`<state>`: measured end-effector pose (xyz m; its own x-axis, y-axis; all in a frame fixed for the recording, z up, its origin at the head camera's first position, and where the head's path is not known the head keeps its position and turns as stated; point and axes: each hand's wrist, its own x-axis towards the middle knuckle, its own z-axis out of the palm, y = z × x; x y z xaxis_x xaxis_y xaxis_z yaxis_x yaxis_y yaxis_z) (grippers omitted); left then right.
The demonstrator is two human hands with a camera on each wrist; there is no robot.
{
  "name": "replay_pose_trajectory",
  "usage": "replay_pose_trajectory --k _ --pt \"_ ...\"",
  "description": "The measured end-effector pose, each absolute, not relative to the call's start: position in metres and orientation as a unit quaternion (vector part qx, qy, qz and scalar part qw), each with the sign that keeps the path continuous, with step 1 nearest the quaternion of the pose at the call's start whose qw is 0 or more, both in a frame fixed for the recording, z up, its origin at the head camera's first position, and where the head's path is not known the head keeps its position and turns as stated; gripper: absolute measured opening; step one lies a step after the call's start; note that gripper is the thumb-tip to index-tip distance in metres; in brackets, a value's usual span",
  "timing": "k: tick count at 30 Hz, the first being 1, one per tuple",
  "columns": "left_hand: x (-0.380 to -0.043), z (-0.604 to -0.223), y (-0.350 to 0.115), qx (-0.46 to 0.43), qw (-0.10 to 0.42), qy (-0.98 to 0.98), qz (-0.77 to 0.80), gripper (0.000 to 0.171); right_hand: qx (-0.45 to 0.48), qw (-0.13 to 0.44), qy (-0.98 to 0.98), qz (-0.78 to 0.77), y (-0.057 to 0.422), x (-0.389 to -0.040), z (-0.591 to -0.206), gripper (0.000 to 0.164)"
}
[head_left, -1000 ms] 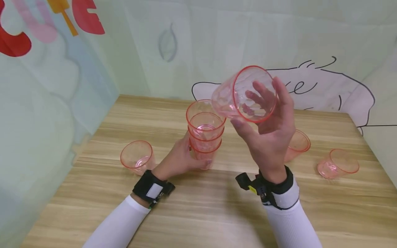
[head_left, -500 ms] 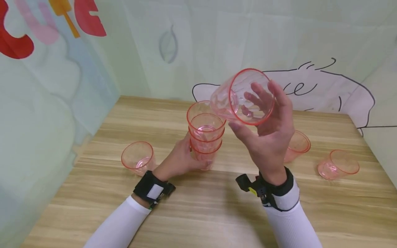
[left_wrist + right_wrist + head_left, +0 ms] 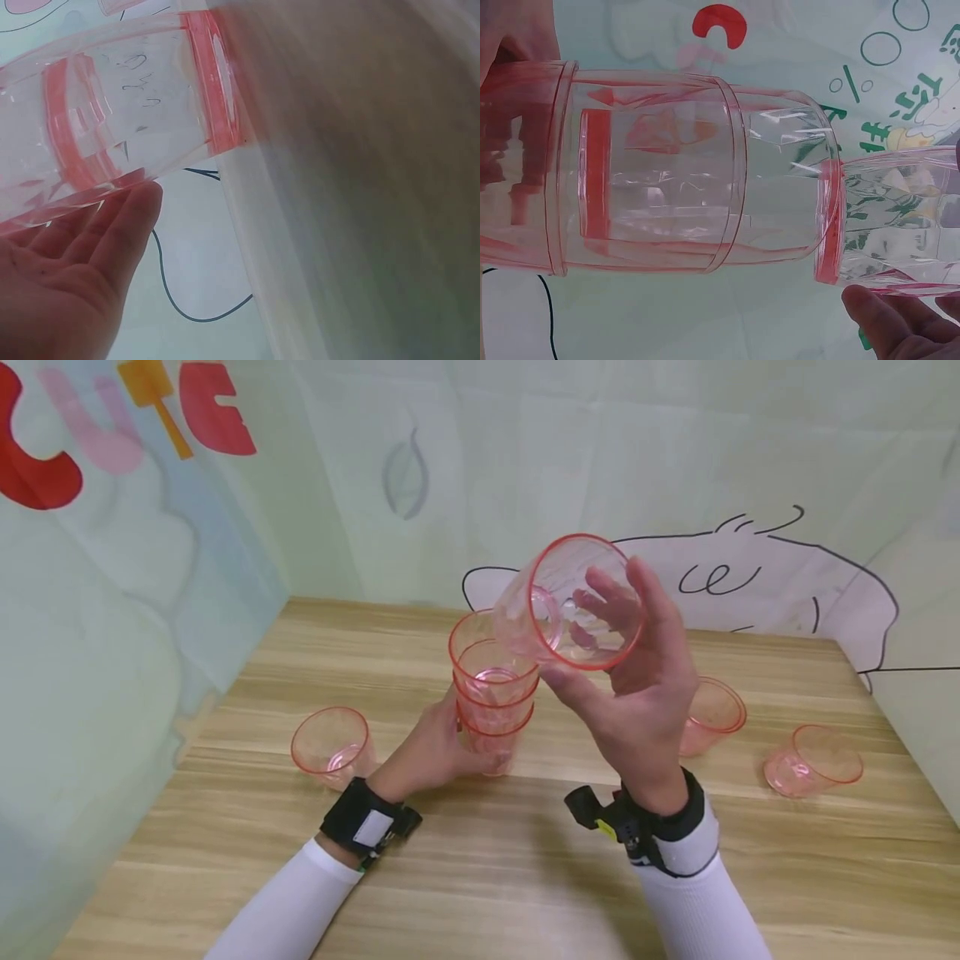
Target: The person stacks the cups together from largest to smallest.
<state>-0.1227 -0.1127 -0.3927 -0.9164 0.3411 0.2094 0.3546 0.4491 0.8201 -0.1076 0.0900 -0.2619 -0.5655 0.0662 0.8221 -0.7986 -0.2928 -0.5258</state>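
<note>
In the head view my left hand [image 3: 438,743] grips the lower part of a stack of clear pink tumblers [image 3: 493,693], three red rims one above another. The stack stands upright on the table. My right hand [image 3: 645,702] holds another pink tumbler [image 3: 517,614] in the air, thumb below and fingers around its far side. This tumbler is tilted, mouth toward me, and its base overlaps the top of the stack. The right wrist view shows the held tumbler's base [image 3: 829,225] right at the stack's top rim. Fingers [image 3: 124,240] lie along the stack in the left wrist view.
One pink tumbler [image 3: 330,747] stands left of my left wrist. Behind my right hand are nested tumblers [image 3: 716,710] with two rims, and a further tumbler [image 3: 802,768] is at the right. Printed cloth walls [image 3: 375,552] border the wooden table [image 3: 465,885].
My right hand has moved left and slightly down with the held tumbler, bringing it further over the stack. The left hand keeps its grip in place.
</note>
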Motion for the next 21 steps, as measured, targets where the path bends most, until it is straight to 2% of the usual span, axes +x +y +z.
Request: replay_pose_trajectory --k 8,15,21 --pt "-0.123 -0.393 -0.113 -0.209 0.019 -0.857 -0.471 0.078 0.369 0.289 -0.519 0.715 0.089 -0.107 -0.261 0.084" --pt "-0.123 -0.393 -0.113 -0.211 0.009 -0.857 -0.470 0.079 0.387 0.277 -0.561 0.678 0.085 -0.098 -0.251 0.081" --pt "-0.125 -0.395 -0.113 -0.220 0.009 -0.849 -0.481 0.079 0.384 0.272 -0.596 0.651 0.081 -0.096 -0.248 0.086"
